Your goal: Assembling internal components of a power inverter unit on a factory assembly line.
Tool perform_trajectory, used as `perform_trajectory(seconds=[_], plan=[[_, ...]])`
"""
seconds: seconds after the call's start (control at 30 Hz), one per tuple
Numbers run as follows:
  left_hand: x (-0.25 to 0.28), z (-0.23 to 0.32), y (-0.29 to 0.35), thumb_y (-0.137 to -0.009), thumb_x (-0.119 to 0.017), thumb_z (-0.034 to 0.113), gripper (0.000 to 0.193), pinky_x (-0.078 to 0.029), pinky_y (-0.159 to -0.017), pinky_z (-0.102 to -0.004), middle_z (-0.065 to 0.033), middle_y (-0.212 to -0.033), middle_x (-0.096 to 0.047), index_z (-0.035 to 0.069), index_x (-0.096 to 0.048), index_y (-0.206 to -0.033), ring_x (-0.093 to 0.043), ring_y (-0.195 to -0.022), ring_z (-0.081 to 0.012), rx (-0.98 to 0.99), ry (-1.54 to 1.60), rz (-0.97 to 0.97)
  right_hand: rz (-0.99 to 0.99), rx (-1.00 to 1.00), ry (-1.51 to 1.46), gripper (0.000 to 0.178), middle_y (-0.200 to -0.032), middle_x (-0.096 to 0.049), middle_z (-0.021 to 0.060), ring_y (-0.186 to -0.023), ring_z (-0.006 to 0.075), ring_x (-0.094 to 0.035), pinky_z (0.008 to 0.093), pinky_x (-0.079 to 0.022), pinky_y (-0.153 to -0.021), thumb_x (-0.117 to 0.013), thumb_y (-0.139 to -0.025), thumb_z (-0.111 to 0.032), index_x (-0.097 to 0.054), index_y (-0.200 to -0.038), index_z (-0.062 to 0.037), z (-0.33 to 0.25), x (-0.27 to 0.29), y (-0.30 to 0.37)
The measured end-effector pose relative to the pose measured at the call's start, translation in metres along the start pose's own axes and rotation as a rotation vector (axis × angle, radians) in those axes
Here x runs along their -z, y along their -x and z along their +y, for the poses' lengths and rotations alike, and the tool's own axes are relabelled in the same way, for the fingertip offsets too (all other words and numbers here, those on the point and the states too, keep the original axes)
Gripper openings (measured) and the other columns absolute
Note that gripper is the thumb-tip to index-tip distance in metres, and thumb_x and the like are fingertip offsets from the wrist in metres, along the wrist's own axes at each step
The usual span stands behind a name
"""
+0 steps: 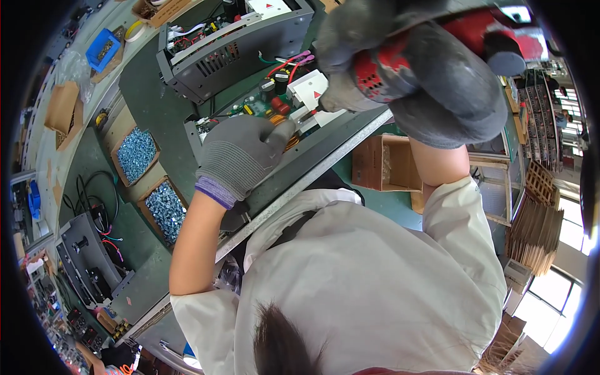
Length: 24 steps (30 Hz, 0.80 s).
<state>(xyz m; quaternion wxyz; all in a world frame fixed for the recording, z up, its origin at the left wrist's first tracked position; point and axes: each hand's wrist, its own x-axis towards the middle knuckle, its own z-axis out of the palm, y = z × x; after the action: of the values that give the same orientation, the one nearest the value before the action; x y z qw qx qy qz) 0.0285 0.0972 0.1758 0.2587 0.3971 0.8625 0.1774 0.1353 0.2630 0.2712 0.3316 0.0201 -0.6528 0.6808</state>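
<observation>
My right hand (456,84), in a grey-black glove, is wrapped around a red and grey power screwdriver (374,74). The tool's thin bit (306,116) slants down to the left and meets the edge of a white-covered metal part (307,91) on an opened circuit unit. In a grey knit glove with a purple cuff, my left hand (244,150) rests over the unit's near side with fingers curled, beside a copper coil (291,142). What those fingertips grip is hidden. Around them lie a green circuit board (255,105), black capacitors (281,82) and red wires.
Behind stands a grey vented case (219,65). To the left are two boxes of silvery-blue screws (136,155), a blue bin (102,49) and another dark chassis (94,256). The bench's metal edge (325,172) runs diagonally in front of me; an open carton (387,164) stands beyond it.
</observation>
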Motion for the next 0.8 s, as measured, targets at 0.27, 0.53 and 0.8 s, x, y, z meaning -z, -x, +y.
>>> perform_trajectory(seconds=[0.27, 0.53, 0.8], plan=[[0.004, 0.004, -0.001, -0.097, -0.058, 0.051, 0.056, -0.046, -0.062, -0.0431, -0.0171, -0.059, -0.059, 0.003, -0.072, -0.071, -0.06, -0.057, -0.0312, 0.034, -0.003, 0.004, -0.411, 0.886, 0.71, 0.044, -0.106, -0.072, 0.0192, -0.099, 0.0305, -0.071, 0.0413, -0.055, -0.092, -0.076, -0.067, 0.005, -0.07, -0.11, 0.0035, 0.026, 0.049, -0.023], [0.008, 0.004, -0.002, -0.097, -0.056, 0.053, 0.053, -0.051, -0.069, -0.0434, -0.0194, -0.067, -0.064, 0.006, -0.077, -0.082, -0.066, -0.068, -0.0322, 0.094, 0.012, -0.062, -0.47, 0.824, 0.751, 0.043, -0.107, -0.071, 0.0218, -0.092, 0.0325, -0.071, 0.0411, -0.055, -0.089, -0.073, -0.065, 0.009, -0.072, -0.109, 0.0059, 0.027, 0.045, -0.014], [0.007, -0.002, -0.002, -0.098, -0.052, 0.053, 0.052, -0.052, -0.071, -0.0445, -0.0193, -0.072, -0.067, 0.009, -0.078, -0.087, -0.067, -0.071, -0.0334, 0.079, 0.0, -0.073, -0.452, -0.085, -0.207, 0.032, -0.073, -0.045, 0.0041, -0.066, 0.017, -0.047, 0.033, -0.04, -0.057, -0.064, -0.088, -0.018, -0.044, -0.111, -0.0065, 0.016, -0.029, -0.024]])
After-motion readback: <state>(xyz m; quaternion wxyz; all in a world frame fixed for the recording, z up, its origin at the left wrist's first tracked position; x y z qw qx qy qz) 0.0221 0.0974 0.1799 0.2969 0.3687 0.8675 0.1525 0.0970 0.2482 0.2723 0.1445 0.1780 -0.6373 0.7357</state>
